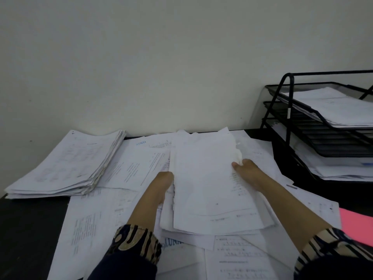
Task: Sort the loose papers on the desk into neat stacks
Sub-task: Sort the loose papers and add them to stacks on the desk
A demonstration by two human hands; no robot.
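Note:
A thick bundle of white papers (205, 184) lies in the middle of the black desk (26, 229), held between both hands. My left hand (161, 184) grips its left edge, fingers tucked under the sheets. My right hand (245, 171) holds the right edge, thumb on top of the pages. Loose printed sheets (113, 211) are spread under and around the bundle. A squared stack of papers (66, 164) sits at the far left of the desk.
A black three-tier mesh paper tray (314, 126) stands at the back right, with papers in its tiers. A pink sheet (355, 225) pokes out at the right edge. A pale wall runs close behind the desk.

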